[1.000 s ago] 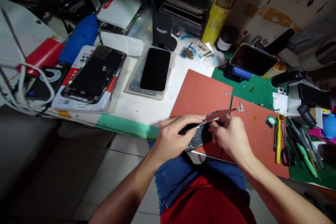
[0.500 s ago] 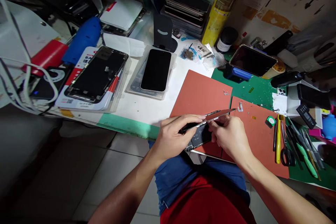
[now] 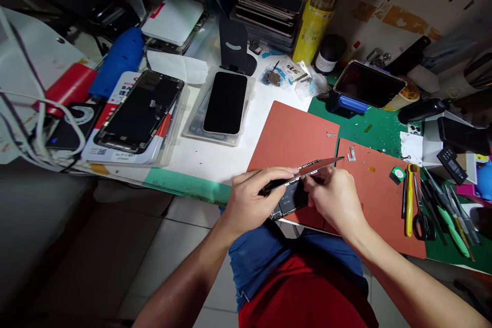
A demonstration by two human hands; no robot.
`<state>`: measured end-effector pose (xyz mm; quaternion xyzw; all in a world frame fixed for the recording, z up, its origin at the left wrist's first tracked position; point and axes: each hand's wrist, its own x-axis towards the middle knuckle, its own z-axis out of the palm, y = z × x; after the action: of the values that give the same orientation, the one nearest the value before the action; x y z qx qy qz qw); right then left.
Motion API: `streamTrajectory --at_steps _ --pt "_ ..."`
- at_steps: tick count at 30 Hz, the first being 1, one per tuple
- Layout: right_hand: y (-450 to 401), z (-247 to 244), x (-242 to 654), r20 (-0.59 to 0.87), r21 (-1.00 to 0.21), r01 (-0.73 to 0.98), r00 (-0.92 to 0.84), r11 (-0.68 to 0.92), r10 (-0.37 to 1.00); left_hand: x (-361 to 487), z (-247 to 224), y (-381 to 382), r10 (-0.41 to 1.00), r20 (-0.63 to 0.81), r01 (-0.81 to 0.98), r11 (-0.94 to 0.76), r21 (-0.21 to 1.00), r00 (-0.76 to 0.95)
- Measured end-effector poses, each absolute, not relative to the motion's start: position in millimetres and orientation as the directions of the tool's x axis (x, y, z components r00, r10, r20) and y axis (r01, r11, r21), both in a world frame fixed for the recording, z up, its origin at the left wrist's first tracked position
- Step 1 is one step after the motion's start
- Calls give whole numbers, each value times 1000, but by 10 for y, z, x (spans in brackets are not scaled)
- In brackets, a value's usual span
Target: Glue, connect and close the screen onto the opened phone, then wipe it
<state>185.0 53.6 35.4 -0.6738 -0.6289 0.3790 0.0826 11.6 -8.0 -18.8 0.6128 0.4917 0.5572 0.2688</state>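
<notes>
An opened phone body [image 3: 294, 199] with a black battery inside lies at the front edge of the red-brown mat [image 3: 295, 133]. Tilted up over it is a thin screen panel [image 3: 317, 166]. My left hand [image 3: 251, 197] pinches the panel's left end between thumb and fingers. Under the panel's right part, my right hand [image 3: 336, 197] has its fingers bunched at the phone body's inner side. Its fingertips are partly hidden, and what they hold, if anything, cannot be made out.
A black-screened phone [image 3: 225, 102] rests on a clear case, with a detached screen [image 3: 142, 108] further left. At right are yellow-handled tweezers or brush [image 3: 409, 202], scissors [image 3: 423, 225] and a green pen-like tool [image 3: 453, 233]. A propped phone [image 3: 369, 84] and yellow can [image 3: 315, 20] stand behind.
The view has shifted slightly. Both hands keep nearly the same places, and the panel stays tilted over the phone body.
</notes>
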Motion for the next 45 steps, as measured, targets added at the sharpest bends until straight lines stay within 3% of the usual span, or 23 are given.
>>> streamTrajectory --at_steps 19,28,36,42,45 --pt "541 340 1876 -439 -630 740 -85 -238 895 132 -227 -73 908 401 244 -365 898 -120" --pt "418 334 1860 -316 -681 715 -97 -155 944 110 -243 -86 912 391 272 -349 897 -120" --pt "357 485 2504 25 -724 683 -108 92 994 99 -230 -96 924 362 337 -303 891 -127" --pt "865 395 2668 261 -718 487 -474 498 841 101 -196 -105 921 367 447 -275 851 -133" --pt "973 347 2654 350 -697 380 -560 608 751 104 -186 -103 918 378 447 -289 847 -122"
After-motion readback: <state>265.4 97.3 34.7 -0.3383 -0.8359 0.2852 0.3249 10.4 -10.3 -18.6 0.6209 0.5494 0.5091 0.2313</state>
